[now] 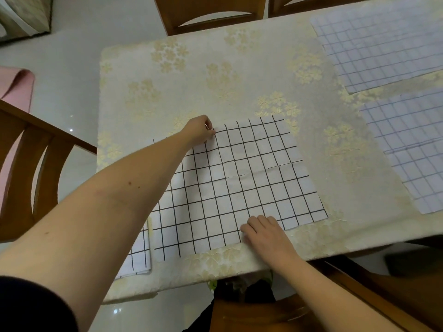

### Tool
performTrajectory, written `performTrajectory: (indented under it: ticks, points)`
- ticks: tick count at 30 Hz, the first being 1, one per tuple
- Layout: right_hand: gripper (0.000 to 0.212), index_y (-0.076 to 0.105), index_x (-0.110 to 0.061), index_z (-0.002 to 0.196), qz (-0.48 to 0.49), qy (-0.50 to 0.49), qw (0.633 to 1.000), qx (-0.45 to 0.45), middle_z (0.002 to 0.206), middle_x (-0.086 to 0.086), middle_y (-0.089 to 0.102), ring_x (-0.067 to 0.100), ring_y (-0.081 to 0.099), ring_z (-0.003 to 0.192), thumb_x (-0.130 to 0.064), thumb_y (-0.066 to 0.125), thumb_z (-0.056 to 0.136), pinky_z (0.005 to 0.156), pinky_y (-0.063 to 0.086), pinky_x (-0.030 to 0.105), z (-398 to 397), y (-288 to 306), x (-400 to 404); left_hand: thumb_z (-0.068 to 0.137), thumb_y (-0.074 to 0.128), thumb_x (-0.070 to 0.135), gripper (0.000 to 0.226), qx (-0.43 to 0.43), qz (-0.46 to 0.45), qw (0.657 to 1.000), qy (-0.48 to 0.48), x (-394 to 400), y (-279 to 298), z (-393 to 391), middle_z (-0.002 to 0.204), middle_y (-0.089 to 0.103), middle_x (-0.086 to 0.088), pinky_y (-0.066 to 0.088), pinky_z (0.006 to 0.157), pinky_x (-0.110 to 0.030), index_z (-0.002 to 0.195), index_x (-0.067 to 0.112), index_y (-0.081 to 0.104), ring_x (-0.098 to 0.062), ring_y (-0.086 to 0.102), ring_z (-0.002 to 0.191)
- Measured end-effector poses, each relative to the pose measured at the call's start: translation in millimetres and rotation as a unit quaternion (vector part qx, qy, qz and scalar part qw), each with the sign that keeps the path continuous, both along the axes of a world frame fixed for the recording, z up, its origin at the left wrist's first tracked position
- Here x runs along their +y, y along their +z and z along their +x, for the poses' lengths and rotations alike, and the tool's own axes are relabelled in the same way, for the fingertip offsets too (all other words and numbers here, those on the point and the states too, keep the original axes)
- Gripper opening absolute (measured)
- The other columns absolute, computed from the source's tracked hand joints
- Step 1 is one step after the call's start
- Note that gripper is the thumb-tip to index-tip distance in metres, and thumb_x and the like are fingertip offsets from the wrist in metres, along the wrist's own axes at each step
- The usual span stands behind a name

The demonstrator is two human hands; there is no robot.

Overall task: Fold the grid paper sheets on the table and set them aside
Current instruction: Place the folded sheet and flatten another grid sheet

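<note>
A white grid paper sheet (pixel 239 183) with black lines lies flat on the table (pixel 215 75) in front of me, a faint crease across its middle. My left hand (pixel 200 131) pinches the sheet's far left corner between thumb and fingers. My right hand (pixel 263 232) rests flat on the sheet's near edge, fingers together, pressing it down. A folded grid sheet (pixel 140 257) lies at the near left table edge, partly under my left forearm. Two more grid sheets lie at the right: one far (pixel 383 41), one nearer (pixel 412 149).
The table wears a cream floral cloth. Wooden chairs stand at the left (pixel 36 164), at the far side (pixel 211 13) and under the near edge (pixel 335 295). A pink cloth (pixel 18 87) hangs at the left. The floor is pale tile.
</note>
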State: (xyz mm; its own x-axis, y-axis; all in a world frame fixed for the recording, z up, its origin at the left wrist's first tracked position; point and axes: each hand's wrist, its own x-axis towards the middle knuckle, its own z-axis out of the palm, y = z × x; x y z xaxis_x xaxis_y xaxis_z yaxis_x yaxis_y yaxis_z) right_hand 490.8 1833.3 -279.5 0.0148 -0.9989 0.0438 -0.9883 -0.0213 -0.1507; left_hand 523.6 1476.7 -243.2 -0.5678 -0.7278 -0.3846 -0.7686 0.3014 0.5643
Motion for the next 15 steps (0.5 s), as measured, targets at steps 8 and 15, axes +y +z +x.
performTrajectory:
  ticks: [8, 15]
  points:
    - [0.026, 0.062, -0.022, 0.085, 0.026, -0.061, 0.996, -0.064, 0.083, -0.005, 0.054, 0.017, 0.051, 0.072, -0.032, 0.081, 0.071, 0.065, 0.040, 0.029, 2, 0, -9, 0.096, 0.057, 0.033, 0.025, -0.020, -0.012, 1.000, -0.013, 6, 9, 10, 0.091, 0.064, -0.001, 0.043, 0.057, -0.022, 0.107, 0.011, 0.064, -0.011, 0.056, 0.061]
    - [0.021, 0.068, -0.021, 0.082, -0.027, -0.063, 0.994, -0.082, 0.073, -0.003, 0.054, 0.020, 0.051, 0.065, -0.020, 0.084, 0.069, 0.062, 0.040, 0.033, -18, 8, 0, 0.097, 0.057, 0.027, 0.021, -0.008, 0.012, 0.999, 0.030, 9, 18, 20, 0.080, 0.059, 0.000, 0.046, 0.057, -0.021, 0.104, 0.010, 0.066, -0.012, 0.056, 0.060]
